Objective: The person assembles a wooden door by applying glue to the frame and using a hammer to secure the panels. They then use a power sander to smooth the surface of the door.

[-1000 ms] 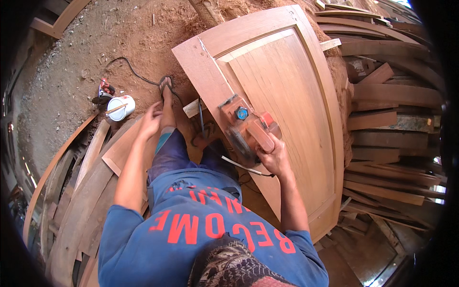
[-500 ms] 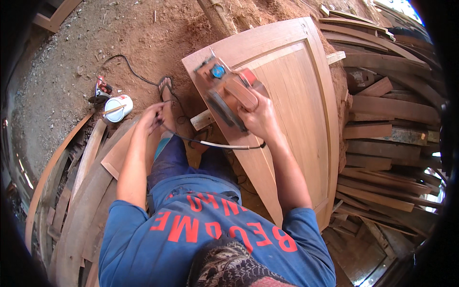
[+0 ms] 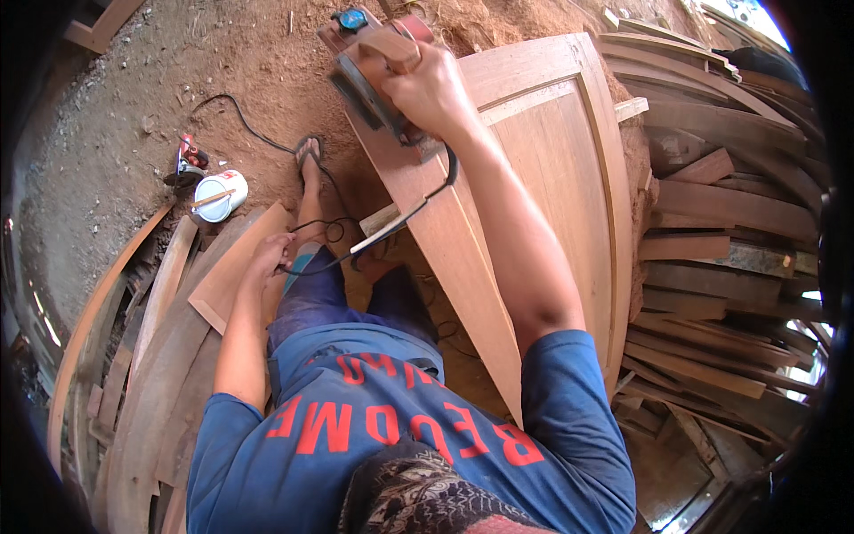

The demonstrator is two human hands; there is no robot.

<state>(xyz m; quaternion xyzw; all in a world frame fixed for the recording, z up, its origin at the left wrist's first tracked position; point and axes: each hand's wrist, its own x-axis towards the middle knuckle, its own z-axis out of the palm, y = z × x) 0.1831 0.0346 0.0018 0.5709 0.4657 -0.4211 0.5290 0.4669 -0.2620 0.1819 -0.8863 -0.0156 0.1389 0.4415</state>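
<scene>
My right hand (image 3: 433, 93) is wrapped round the handle of an orange-red power tool with a blue knob, which looks like a belt sander (image 3: 363, 78). The sander is at the narrow far end of a wooden door panel (image 3: 553, 169) with a curved edge, partly over its corner; whether it touches the wood I cannot tell. From its rear a black cord (image 3: 440, 185) with a pale wrapped section droops across to my left hand (image 3: 269, 255). That hand is closed on the cord above my thigh.
A white bucket (image 3: 233, 189) with a stick across it stands on the dirt at left, beside a red power tool (image 3: 189, 158). Planks (image 3: 165, 383) lie at my left, and stacked curved boards (image 3: 721, 209) fill the right. A wood support (image 3: 381, 219) sticks out from under the panel.
My right hand has carried the sander away from me and leftward, to the panel's far corner. My left hand has come down nearer to me, with the cord still in it.
</scene>
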